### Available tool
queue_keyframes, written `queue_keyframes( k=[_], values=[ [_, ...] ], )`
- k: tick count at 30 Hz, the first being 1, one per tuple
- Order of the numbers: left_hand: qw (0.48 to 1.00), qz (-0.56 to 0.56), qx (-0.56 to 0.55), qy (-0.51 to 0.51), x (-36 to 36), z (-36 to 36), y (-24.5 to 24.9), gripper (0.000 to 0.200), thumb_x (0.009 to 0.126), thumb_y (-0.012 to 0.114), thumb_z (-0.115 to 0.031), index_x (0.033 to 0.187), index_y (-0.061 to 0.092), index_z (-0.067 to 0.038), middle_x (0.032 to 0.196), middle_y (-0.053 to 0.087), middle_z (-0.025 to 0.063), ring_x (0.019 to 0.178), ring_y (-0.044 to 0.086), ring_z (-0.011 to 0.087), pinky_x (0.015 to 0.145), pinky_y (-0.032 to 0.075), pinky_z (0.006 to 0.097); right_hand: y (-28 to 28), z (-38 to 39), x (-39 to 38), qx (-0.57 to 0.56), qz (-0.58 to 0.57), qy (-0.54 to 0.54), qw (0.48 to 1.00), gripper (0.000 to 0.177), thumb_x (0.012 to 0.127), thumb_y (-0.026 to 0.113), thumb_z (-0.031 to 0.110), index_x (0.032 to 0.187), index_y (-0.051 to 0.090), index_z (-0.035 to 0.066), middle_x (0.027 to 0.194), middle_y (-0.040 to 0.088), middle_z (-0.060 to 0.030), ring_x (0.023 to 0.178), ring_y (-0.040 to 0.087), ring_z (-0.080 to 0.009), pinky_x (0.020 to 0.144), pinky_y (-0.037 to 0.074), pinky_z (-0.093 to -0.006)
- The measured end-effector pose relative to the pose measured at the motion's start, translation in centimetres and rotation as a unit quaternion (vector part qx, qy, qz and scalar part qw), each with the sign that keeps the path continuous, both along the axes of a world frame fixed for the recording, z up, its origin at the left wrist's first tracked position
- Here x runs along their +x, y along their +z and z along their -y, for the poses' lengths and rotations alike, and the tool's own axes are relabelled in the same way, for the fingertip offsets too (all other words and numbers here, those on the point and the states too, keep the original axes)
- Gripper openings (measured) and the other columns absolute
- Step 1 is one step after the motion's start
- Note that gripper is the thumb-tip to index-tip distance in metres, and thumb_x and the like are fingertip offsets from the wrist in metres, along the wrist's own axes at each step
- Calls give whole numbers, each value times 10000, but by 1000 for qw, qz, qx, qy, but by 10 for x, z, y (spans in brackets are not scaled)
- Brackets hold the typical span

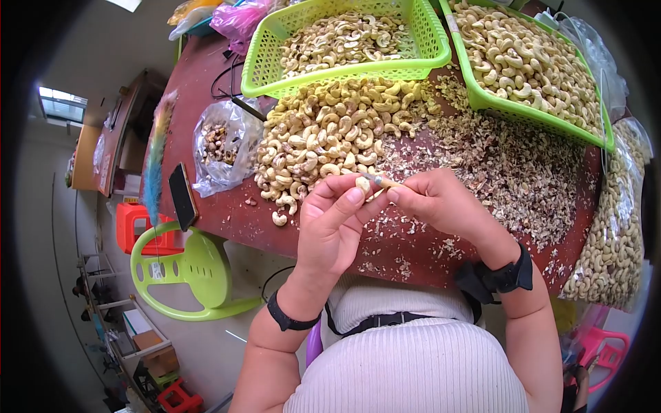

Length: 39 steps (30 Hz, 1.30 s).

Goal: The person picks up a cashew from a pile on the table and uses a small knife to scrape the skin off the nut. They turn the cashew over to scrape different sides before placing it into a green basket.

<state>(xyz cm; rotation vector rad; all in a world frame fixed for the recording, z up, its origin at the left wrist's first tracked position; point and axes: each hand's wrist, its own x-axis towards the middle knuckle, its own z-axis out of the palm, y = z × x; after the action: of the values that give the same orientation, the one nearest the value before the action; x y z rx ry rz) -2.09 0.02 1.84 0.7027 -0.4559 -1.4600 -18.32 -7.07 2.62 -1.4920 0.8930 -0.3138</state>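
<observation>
Between the thumb and fingers of my left hand (332,219) is a pale cashew nut (363,184). My right hand (441,201) grips a small knife (390,183) with a light wooden handle, its blade tip close to the nut; whether it touches cannot be made out. Just beyond both hands, a heap of cashews (320,141) lies on the dark red table (255,230). Flakes of nut skin (516,175) are spread to the right of the heap. One loose cashew (279,219) sits at the heap's near left edge.
Two green baskets of cashews, a left basket (330,74) and a right basket (540,117), stand at the back. A clear bag of cashews (606,234) lies at the right edge. Leftward are a plastic bag (225,148) of dark pieces, a phone (182,197) and a green chair (206,268).
</observation>
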Motion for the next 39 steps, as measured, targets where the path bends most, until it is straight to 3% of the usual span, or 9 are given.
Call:
queue_keyframes(
  k=[8,13,14,15,17,20,27,31,39],
  values=[
    [939,221,153,-213,21,0,27,144,778,542,-6,923,546,-2,790,596,98,723,608,191,687,529,335,-4,9,-9,-68,-18,-11,998,397,811,531,348,629,576,-2,451,446,-62,425,392,-113,429,344,-304],
    [595,657,-30,-463,19,30,76,110,780,578,-56,858,582,21,686,591,34,607,540,93,552,434,198,-3,21,-26,-78,-56,-68,993,405,821,533,342,579,525,18,461,415,4,436,369,-70,412,319,-250],
    [634,668,-51,-386,11,40,82,98,775,574,-34,859,581,17,689,587,25,607,526,74,542,426,200,-4,23,-26,-73,-48,-77,993,405,825,528,343,578,525,22,461,412,9,435,365,-68,411,317,-250],
    [804,508,31,-308,0,52,95,129,762,597,-20,882,571,17,727,591,27,655,545,80,581,444,197,-7,25,-27,-66,-40,-83,994,405,828,523,344,578,525,25,462,409,14,433,361,-66,409,314,-249],
    [898,371,-165,-170,-19,84,124,415,729,663,-60,1091,483,35,967,558,102,844,572,150,738,481,230,-14,28,-28,-83,-48,-89,991,395,840,505,344,590,526,39,465,399,33,428,346,-58,405,301,-247],
    [844,460,-266,-70,-11,105,148,436,766,634,-144,1134,467,22,1012,564,134,911,578,211,755,478,275,-20,29,-35,-66,-23,-153,986,432,825,511,351,560,500,10,447,389,1,423,347,-81,414,313,-285],
    [729,676,3,111,173,70,105,260,762,623,-135,959,580,29,834,608,42,723,555,78,652,457,227,-34,42,-39,-44,-41,-161,985,406,845,510,327,550,495,48,469,403,50,425,358,-41,398,268,-214],
    [467,810,205,290,306,20,51,365,664,678,-207,926,590,31,853,621,161,806,603,256,710,467,313,-32,43,-35,-10,-31,-171,985,406,861,490,316,543,467,65,456,367,58,387,294,-28,367,207,-199],
    [435,783,409,174,346,-3,0,665,593,682,-339,1141,449,-43,1090,528,199,1047,497,313,893,389,365,-35,42,-30,-17,-72,-197,978,420,860,487,343,536,440,81,435,330,68,351,258,-22,333,161,-194]
  ],
)
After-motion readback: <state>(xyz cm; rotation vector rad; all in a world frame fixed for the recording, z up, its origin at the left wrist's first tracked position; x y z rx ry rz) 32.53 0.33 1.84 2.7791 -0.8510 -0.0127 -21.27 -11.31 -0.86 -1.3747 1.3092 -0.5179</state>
